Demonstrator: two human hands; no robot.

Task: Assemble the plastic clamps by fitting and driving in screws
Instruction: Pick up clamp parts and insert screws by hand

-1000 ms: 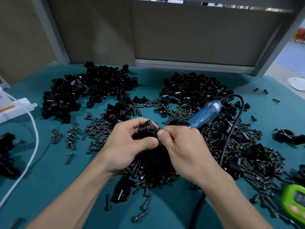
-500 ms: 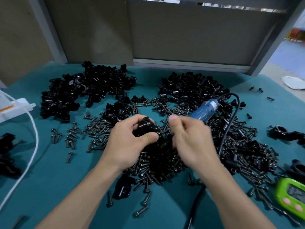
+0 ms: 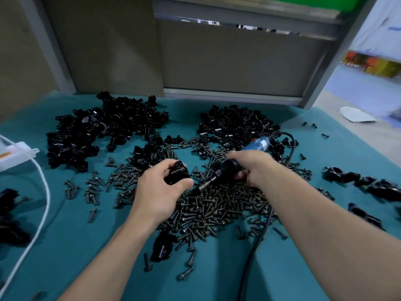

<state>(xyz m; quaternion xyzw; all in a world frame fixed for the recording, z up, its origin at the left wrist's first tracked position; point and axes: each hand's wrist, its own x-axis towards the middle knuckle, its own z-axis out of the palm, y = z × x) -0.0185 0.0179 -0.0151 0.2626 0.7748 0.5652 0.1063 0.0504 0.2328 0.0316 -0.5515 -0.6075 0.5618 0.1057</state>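
So your right hand (image 3: 249, 168) has come off the clamp (image 3: 176, 174) and gone over to the screwdriver (image 3: 257, 145), which was just lying on the pile a moment ago. Now you've got your fingers wrapped round its black front end, with the blue body sticking out far-right behind your knuckles. The bit is angled near-left, and its tip ends just beside your left thumb. I can't tell if it's actually touching the clamp.

Your left hand (image 3: 160, 192) hasn't really shifted. It's curled round the clamp, thumb on the near side and fingers over the far side, holding it up just above the loose screws (image 3: 217, 209) in the middle of the bench (image 3: 86, 257).

The black cord (image 3: 256, 246) loops out of the back of the screwdriver and runs across the screws toward the near edge. There's one heap of clamp parts (image 3: 104, 131) at far left and a second heap (image 3: 236, 127) at far right, behind the tool. A single black piece (image 3: 162, 246) lies near you, between your forearms. A row of dark clamps (image 3: 368, 183) lies out to the right, well apart from the screws. A white cable (image 3: 41, 203) trails down the left side from a white box (image 3: 15, 155).
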